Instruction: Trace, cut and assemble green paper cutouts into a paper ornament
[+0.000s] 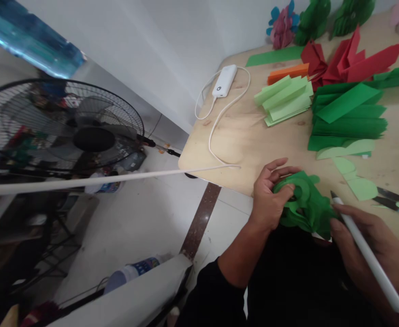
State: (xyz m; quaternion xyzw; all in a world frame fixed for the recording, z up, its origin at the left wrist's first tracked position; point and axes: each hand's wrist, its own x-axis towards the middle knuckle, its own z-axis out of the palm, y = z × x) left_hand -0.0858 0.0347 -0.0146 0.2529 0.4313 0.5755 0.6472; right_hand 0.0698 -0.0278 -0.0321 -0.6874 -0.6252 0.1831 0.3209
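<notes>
My left hand (269, 195) is closed around a green folded-paper figure (310, 204) at the table's front edge, thumb on its curled upper part. In my right hand (372, 245) is a white pen with a dark tip (362, 247), pointing up and to the left. My right fingertips come up against the figure's right side; whether they grip it too I cannot tell. Just beyond the pen tip lie pale green paper cut-outs (364, 187). Scissors (395, 202) rest at the right, their blades by the cut-outs.
Dark green (349, 116), light green (286, 100) and red folded papers (356, 61) cover the table's far right. Finished paper figures (283, 27) stand along the wall. A white power bank (224, 81) trails a cable off the left edge. A fan (93, 136) stands left.
</notes>
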